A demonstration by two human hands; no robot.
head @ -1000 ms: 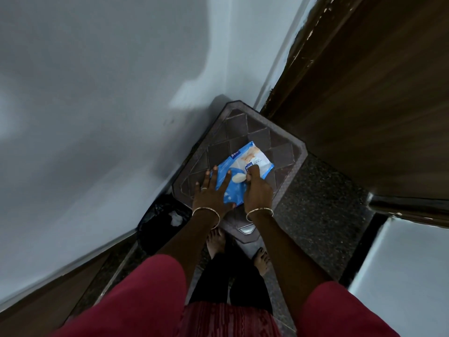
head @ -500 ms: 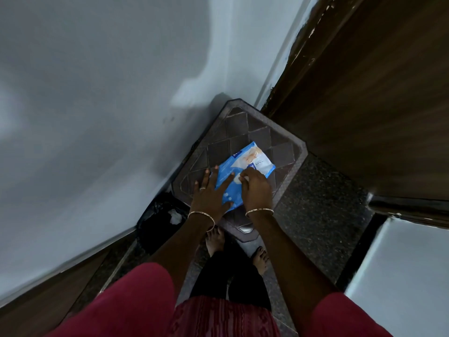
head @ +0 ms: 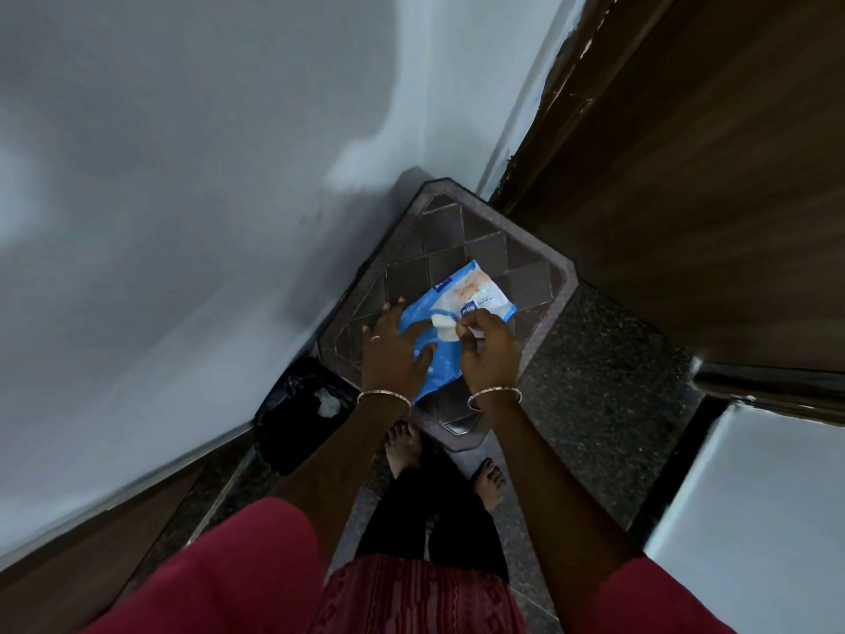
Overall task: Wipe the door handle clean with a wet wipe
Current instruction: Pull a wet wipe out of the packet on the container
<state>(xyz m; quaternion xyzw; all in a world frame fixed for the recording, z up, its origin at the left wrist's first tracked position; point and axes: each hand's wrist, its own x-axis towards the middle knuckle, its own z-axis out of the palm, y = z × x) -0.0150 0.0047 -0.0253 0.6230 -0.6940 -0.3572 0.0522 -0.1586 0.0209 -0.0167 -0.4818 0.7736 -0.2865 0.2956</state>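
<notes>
A blue and white pack of wet wipes (head: 462, 308) lies on a dark brown plastic stool (head: 535, 286) in the corner by the wall. My left hand (head: 395, 354) lies flat on the pack's near left part, fingers spread, pressing it down. My right hand (head: 491, 352) is over the pack's middle, its fingertips pinching a white wet wipe (head: 444, 328) that sticks out of the opening. The wooden door (head: 686, 185) stands at the right. Its handle is out of view.
A black bin (head: 302, 414) lined with a bag, with a white scrap inside, stands on the floor left of the stool against the grey wall (head: 183, 199). My bare feet (head: 404, 443) stand on dark speckled flooring. A pale surface (head: 754, 519) fills the lower right.
My right hand's fingers have curled from pressing on the pack's opening to pinching the white wipe and lifting it slightly. The left hand stays flat on the pack.
</notes>
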